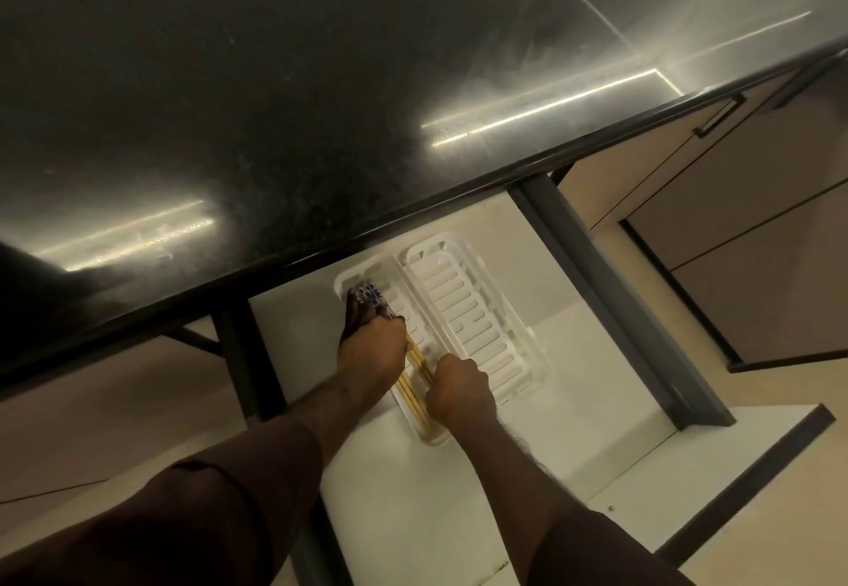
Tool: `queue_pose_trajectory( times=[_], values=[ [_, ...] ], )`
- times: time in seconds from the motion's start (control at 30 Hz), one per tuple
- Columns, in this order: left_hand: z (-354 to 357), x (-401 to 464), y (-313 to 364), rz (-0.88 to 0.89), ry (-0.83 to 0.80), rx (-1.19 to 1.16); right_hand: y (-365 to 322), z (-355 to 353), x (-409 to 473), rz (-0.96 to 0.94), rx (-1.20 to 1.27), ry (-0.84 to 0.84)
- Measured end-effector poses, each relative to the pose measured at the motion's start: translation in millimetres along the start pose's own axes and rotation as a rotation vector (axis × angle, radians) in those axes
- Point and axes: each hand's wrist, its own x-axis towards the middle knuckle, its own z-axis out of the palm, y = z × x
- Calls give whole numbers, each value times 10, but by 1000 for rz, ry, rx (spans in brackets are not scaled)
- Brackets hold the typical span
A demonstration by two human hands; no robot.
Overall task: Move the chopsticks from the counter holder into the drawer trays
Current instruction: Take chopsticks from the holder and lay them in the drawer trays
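Clearly at the placing step: both hands down in the open drawer [459, 493], over the left tray [353, 274] of two white slotted trays lying side by side. Left hand [367, 351] laid along the bundle of chopsticks [415, 383], fingers stretched toward the far end where the patterned tips [369, 298] show; whether pressing flat or wrapped around cannot be told from above. Right hand [454, 386] curled into a fist just beside the near stretch of the wooden shafts, apparently gripping or steadying them, though the fingertips are hidden beneath the knuckles. Chopsticks already lying lengthwise in the left tray, patterned ends far, plain ends near. Right tray [472, 310] holding nothing visible. Black counter [275, 103] above, no holder in sight on the part shown. Next, probably: easing both hands off without dragging the sticks, nudging strays parallel so none ride up on the tray rim, then lifting clear. Care called for with round shafts, likely to roll against each other once released.
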Motion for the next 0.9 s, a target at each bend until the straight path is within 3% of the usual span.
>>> queue_pose_trajectory(
  times=[0.57,0.9],
  values=[
    [-4,50,23,59,-65,115,-21,142,-229,-127,-118,92],
    [-534,-240,-26,170,39,-61,-23,-277,-562,-95,-34,184]
  ],
)
